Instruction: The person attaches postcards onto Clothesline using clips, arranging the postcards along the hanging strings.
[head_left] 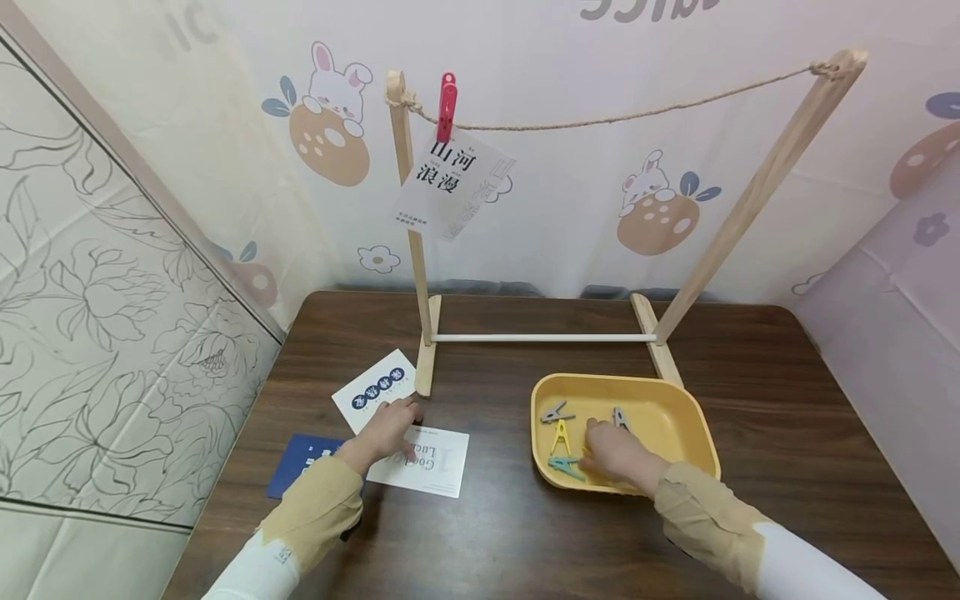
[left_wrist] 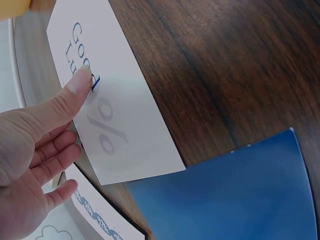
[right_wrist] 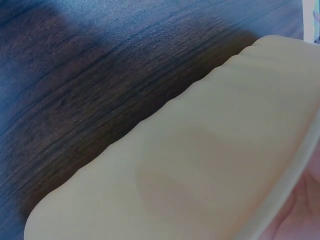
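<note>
My left hand (head_left: 386, 433) reaches over a white "Good Luck" card (head_left: 438, 462) on the table. In the left wrist view the thumb (left_wrist: 75, 92) lies over the card's face, with the other fingers loosely bent along its far edge. My right hand (head_left: 618, 454) dips into a yellow plastic basket (head_left: 701, 417), fingertips down among clothespins; whether it grips one I cannot tell. Around it lie a grey clothespin (head_left: 557, 412), another grey clothespin (head_left: 620, 418), a yellow clothespin (head_left: 561, 437) and a teal clothespin (head_left: 566, 467). The right wrist view mostly shows the basket's outer wall (right_wrist: 165, 165).
A white card with blue circles (head_left: 375, 387) and a dark blue card (head_left: 296, 462) lie by my left hand. Behind stands a wooden frame (head_left: 757, 200) with a rope (head_left: 600, 123). A red clothespin (head_left: 447, 108) holds a printed card (head_left: 457, 187) on the rope's left end.
</note>
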